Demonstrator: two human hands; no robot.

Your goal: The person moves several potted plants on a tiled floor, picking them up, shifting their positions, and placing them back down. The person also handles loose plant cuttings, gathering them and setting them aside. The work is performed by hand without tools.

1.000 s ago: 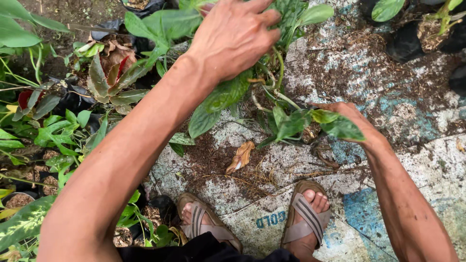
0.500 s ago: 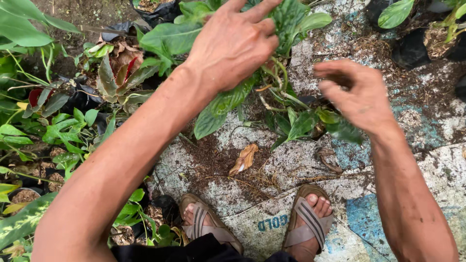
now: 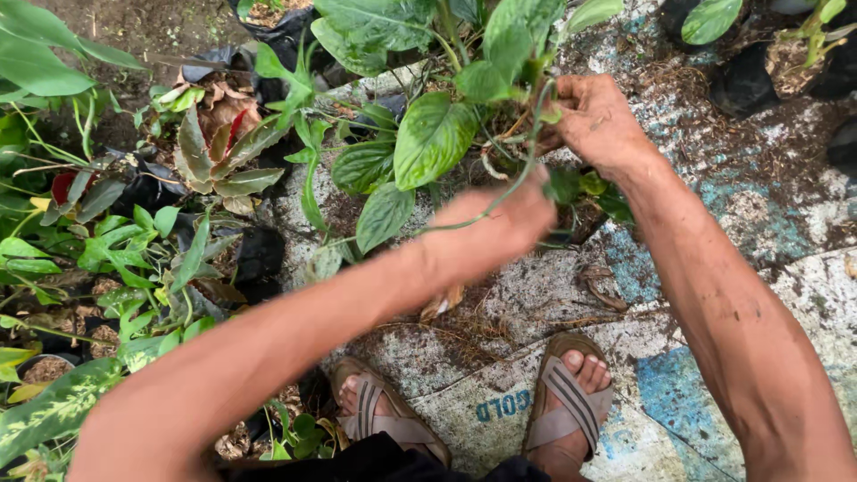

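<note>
Broad-leaved green plant (image 3: 435, 134): large oval, glossy, veined leaves on long thin stalks, spreading left and toward the top edge. Clump tilted, base at centre right of view above pale, soil-strewn ground. One long green stem (image 3: 513, 183) arcing down from the clump's top to the left hand (image 3: 500, 228), blurred, closed around the stem's lower end. Base of clump gripped by the right hand (image 3: 598, 120), fingers (image 3: 558, 107) curled around the stalks. Small dark green leaves (image 3: 580, 187) hanging just below the right hand. Roots not discernible.
</note>
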